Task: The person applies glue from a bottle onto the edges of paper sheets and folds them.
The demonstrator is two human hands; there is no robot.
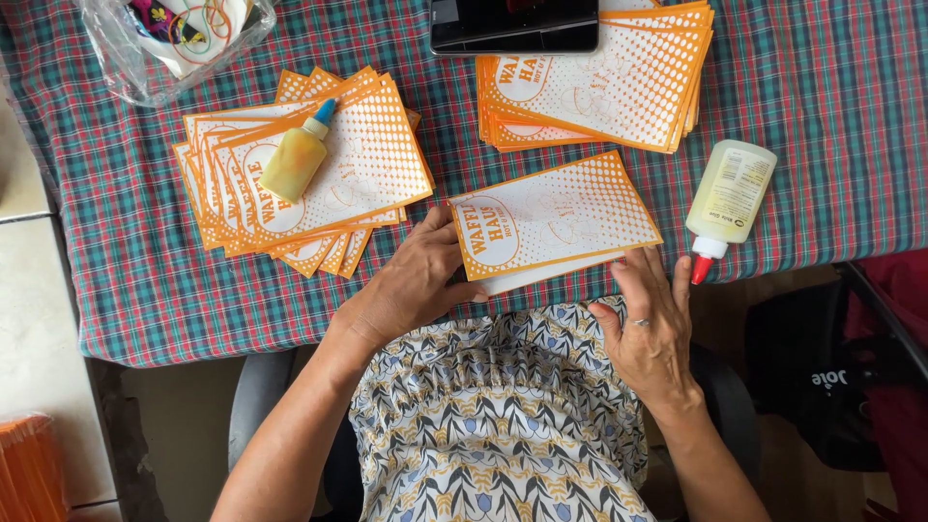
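An orange-and-white printed paper bag (556, 217) lies at the near edge of the plaid-covered table (145, 280). My left hand (411, 280) holds its left end, fingers curled at the edge. My right hand (652, 324), wearing a ring, presses flat with spread fingers on the bag's lower right corner. A white flap shows under the bag's near edge.
A fanned pile of the same bags (300, 179) lies left, with a small yellow glue bottle (298, 155) on top. A neater stack (599, 82) sits behind, under a dark phone (512, 24). A large white glue bottle (730, 198) lies right. A clear plastic bag (169, 39) is far left.
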